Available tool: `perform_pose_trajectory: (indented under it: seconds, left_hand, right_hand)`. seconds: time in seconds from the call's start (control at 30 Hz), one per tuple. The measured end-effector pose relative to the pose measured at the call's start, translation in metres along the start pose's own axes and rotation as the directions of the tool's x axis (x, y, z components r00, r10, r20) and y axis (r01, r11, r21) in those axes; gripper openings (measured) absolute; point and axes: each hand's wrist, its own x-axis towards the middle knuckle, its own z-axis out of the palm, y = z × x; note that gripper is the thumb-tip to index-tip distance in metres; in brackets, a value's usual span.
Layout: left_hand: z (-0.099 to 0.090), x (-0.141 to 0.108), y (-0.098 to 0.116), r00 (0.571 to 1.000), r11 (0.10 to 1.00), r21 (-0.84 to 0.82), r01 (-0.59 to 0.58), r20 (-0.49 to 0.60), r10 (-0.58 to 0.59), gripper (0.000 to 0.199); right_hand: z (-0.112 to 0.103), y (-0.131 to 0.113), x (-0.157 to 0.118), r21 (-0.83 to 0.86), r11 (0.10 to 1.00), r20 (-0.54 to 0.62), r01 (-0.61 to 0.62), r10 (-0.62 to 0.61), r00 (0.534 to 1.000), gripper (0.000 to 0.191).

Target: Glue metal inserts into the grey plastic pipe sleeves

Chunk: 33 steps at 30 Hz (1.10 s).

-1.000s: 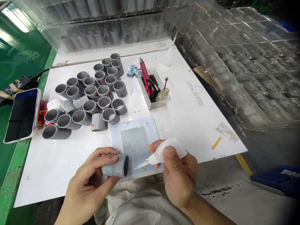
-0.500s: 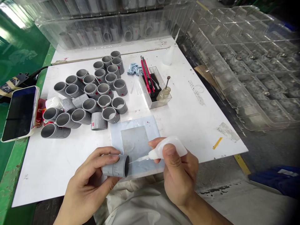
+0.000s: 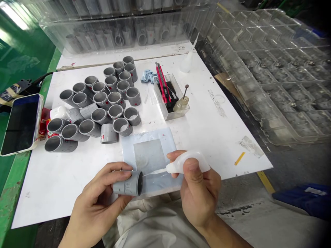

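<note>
My left hand [image 3: 100, 196] grips a grey cylinder [image 3: 126, 184] lying sideways, its open end facing right. My right hand [image 3: 199, 189] is wrapped round a white squeeze bottle [image 3: 190, 162] with a long thin nozzle. The nozzle's tip points left, at the rim of the cylinder's opening; whether it touches cannot be told. Beneath and behind them, a light blue sheet [image 3: 168, 137] with a grey square [image 3: 148, 155] on it lies at the table's front edge. Several similar grey cylinders [image 3: 108, 133] stand or lean in a group at the left.
A clear box [image 3: 178, 115] holds a red cutter [image 3: 162, 82] and a small glass jar [image 3: 181, 103]. Behind it are a blue cloth [image 3: 148, 76] and another bottle [image 3: 186, 62]. A phone [image 3: 22, 124] is at the left edge. Clear trays [image 3: 284, 86] fill the right.
My right hand has shifted slightly right with the bottle, and the nozzle has tilted a little. My left hand and its cylinder have stayed almost still.
</note>
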Motion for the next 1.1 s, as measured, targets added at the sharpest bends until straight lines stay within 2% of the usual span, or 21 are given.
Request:
perform_pose_trajectory:
  seconds: [0.13, 0.27, 0.43, 0.57, 0.63, 0.77, 1.1]
  left_hand:
    - [-0.007, -0.002, -0.008, 0.999, 0.998, 0.050, -0.033, 0.002, 0.033, 0.044]
    - [-0.008, -0.004, -0.010, 0.998, 0.998, 0.025, 0.054, -0.035, -0.053, 0.047]
    - [-0.001, -0.003, -0.002, 0.996, 0.997, -0.011, 0.082, -0.017, -0.082, 0.042]
    - [0.000, -0.005, -0.002, 0.984, 0.977, -0.139, 0.160, -0.059, -0.169, 0.059]
    - [-0.002, -0.005, -0.005, 0.990, 0.976, -0.169, 0.134, -0.027, -0.140, 0.058]
    - [-0.007, -0.002, -0.011, 0.998, 0.995, -0.093, 0.039, 0.046, -0.034, 0.040]
    - [-0.009, -0.003, -0.012, 0.995, 0.995, -0.084, 0.049, 0.088, -0.041, 0.038]
  right_hand:
    - [0.001, -0.003, 0.002, 0.029, 1.000, -0.026, -0.007, 0.008, 1.000, 0.033]
    - [0.002, -0.007, 0.007, 0.085, 0.996, -0.097, 0.025, -0.017, 0.995, 0.040]
    - [0.001, -0.008, 0.009, 0.096, 0.995, -0.094, 0.027, -0.018, 0.995, 0.041]
    - [0.001, -0.007, 0.007, 0.077, 0.997, -0.087, -0.003, 0.010, 0.996, 0.040]
    - [0.001, -0.006, 0.006, 0.070, 0.998, -0.082, -0.005, 0.010, 0.997, 0.039]
    - [0.000, -0.006, 0.004, 0.041, 0.999, -0.042, -0.016, 0.018, 0.999, 0.036]
    - [-0.004, -0.006, 0.002, 0.002, 0.999, 0.005, -0.054, 0.054, 0.999, 0.036]
